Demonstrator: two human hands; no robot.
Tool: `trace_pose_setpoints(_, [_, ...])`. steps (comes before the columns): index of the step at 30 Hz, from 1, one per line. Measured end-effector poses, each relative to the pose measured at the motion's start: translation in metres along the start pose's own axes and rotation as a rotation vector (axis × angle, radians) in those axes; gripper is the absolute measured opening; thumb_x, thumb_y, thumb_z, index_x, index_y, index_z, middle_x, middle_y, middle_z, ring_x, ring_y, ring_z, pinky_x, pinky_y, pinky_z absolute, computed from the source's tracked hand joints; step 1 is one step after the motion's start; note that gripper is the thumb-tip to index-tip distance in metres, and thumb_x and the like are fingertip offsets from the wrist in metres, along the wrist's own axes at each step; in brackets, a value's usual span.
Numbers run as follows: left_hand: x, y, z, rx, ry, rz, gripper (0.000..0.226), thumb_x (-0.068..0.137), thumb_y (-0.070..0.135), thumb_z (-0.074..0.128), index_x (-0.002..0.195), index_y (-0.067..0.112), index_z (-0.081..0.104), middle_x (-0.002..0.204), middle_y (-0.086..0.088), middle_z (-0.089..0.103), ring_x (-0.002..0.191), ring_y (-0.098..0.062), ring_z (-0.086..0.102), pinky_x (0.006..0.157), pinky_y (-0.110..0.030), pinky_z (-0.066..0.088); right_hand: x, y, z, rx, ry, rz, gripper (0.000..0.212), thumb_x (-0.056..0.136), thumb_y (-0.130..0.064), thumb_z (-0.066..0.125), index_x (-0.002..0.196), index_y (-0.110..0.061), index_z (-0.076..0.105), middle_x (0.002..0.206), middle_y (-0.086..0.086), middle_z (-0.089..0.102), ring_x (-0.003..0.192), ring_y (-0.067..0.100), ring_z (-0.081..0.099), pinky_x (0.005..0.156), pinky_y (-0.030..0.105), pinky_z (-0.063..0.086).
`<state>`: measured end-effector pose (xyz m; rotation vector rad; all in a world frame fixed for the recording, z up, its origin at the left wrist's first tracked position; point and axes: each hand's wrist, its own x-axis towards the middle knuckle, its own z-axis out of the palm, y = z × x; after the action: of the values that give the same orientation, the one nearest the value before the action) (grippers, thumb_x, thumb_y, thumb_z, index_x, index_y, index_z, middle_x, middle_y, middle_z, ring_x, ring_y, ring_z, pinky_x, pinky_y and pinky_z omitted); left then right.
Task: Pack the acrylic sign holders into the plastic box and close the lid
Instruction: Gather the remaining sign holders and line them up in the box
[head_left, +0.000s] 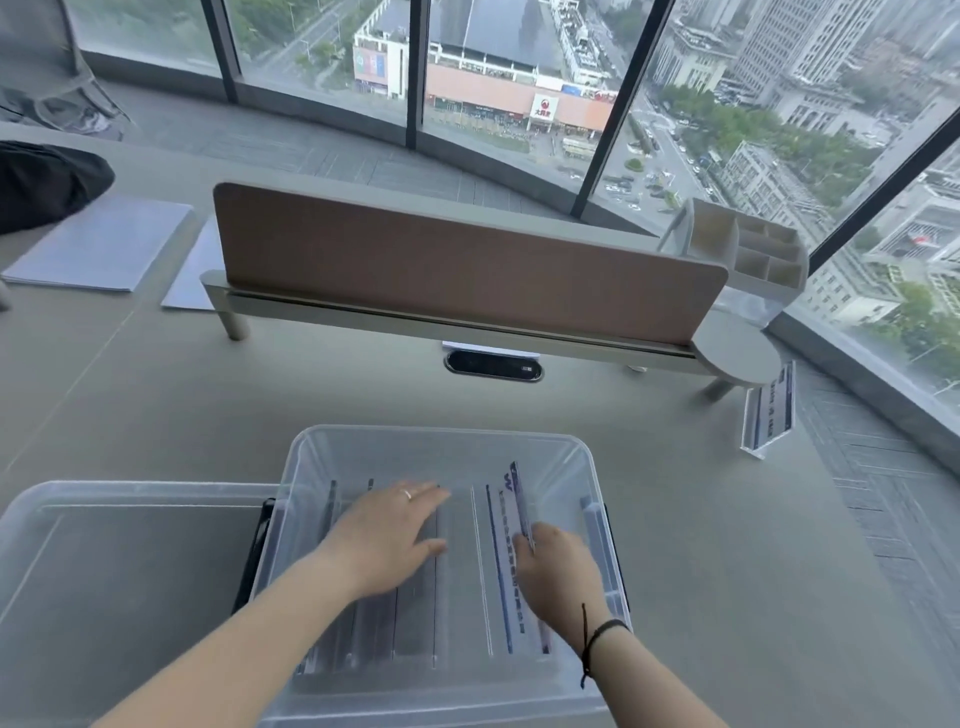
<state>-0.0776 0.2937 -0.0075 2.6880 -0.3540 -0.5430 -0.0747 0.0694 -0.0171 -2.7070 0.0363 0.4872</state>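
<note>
Reaching down into the clear plastic box (582, 457), both hands work among the acrylic sign holders (415, 613) packed inside it. The left hand (387, 535) lies flat with fingers spread wide, palm pressing on the row of holders beneath it; a ring shows on one finger. The right hand (558, 577) is curled around the near end of a tilted sign holder (519, 499), gripping it so that it leans up on edge just right of the left hand. This holder is clear acrylic with a white insert bearing blue and purple print. The holders under the left hand look like thin transparent sheets standing side by side, their edges showing as dark and pale lines running away from the person. A dark cord bracelet (597, 636) circles the right wrist.

Left of the left forearm, the box's translucent lid (104, 571) lies flat on the grey bench (156, 405), touching the box's side. Well beyond the right hand, further right, another sign holder (769, 415) stands upright on the bench, apart from the box. Beyond both hands runs a brown divider panel (457, 265).
</note>
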Motion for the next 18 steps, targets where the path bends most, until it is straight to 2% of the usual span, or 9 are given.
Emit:
trace_pose_setpoints(2, [-0.002, -0.009, 0.019, 0.009, -0.033, -0.035, 0.07, 0.095, 0.062, 0.037, 0.155, 0.036, 0.009, 0.163, 0.012, 0.009, 0.15, -0.013, 0.007, 0.121, -0.038, 0.007, 0.004, 0.0, 0.016, 0.017, -0.065, 0.066, 0.034, 0.098, -0.027, 0.037, 0.066, -0.016, 0.038, 0.064, -0.001, 0.045, 0.055, 0.016, 0.039, 0.047, 0.029, 0.028])
trace_pose_setpoints(6, [-0.005, -0.017, 0.042, 0.049, -0.044, -0.08, 0.079, 0.093, 0.066, 0.033, 0.155, 0.034, -0.004, 0.163, 0.012, -0.005, 0.15, -0.017, -0.008, 0.115, -0.034, -0.01, 0.009, -0.005, 0.035, -0.017, -0.17, 0.128, 0.031, 0.097, -0.023, 0.036, 0.066, -0.018, 0.038, 0.067, -0.001, 0.046, 0.057, 0.018, 0.043, 0.052, 0.031, 0.035])
trace_pose_setpoints(10, [-0.008, -0.021, 0.055, 0.046, -0.068, -0.104, 0.084, 0.091, 0.07, 0.032, 0.152, 0.037, -0.016, 0.159, 0.014, -0.021, 0.148, -0.02, -0.019, 0.118, -0.037, -0.013, 0.008, -0.015, 0.044, -0.028, -0.219, 0.115, 0.034, 0.097, -0.032, 0.037, 0.066, -0.02, 0.038, 0.072, 0.001, 0.049, 0.072, 0.028, 0.051, 0.066, 0.034, 0.043])
trace_pose_setpoints(13, [-0.007, -0.025, 0.061, 0.014, -0.084, -0.103, 0.093, 0.076, 0.084, 0.017, 0.149, 0.04, -0.022, 0.155, 0.017, -0.028, 0.147, -0.018, -0.022, 0.118, -0.037, -0.015, 0.005, -0.017, 0.047, 0.027, -0.263, 0.112, 0.032, 0.098, -0.03, 0.039, 0.069, -0.018, 0.039, 0.071, 0.0, 0.048, 0.074, 0.027, 0.05, 0.065, 0.033, 0.04])
trace_pose_setpoints(15, [-0.006, -0.026, 0.064, 0.006, -0.073, -0.098, 0.098, 0.068, 0.087, 0.009, 0.149, 0.041, -0.022, 0.155, 0.018, -0.03, 0.146, -0.017, -0.023, 0.118, -0.038, -0.016, 0.001, -0.016, 0.049, 0.072, -0.302, 0.095, 0.024, 0.098, -0.029, 0.039, 0.078, -0.016, 0.046, 0.077, 0.001, 0.053, 0.077, 0.026, 0.052, 0.069, 0.034, 0.043])
trace_pose_setpoints(18, [-0.006, -0.024, 0.066, 0.001, -0.052, -0.107, 0.094, 0.074, 0.085, 0.014, 0.149, 0.041, -0.021, 0.154, 0.018, -0.031, 0.142, -0.013, -0.027, 0.116, -0.036, -0.018, -0.004, -0.018, 0.051, 0.133, -0.341, 0.085, 0.023, 0.099, -0.03, 0.04, 0.105, -0.013, 0.055, 0.094, 0.006, 0.062, 0.086, 0.025, 0.057, 0.076, 0.033, 0.045])
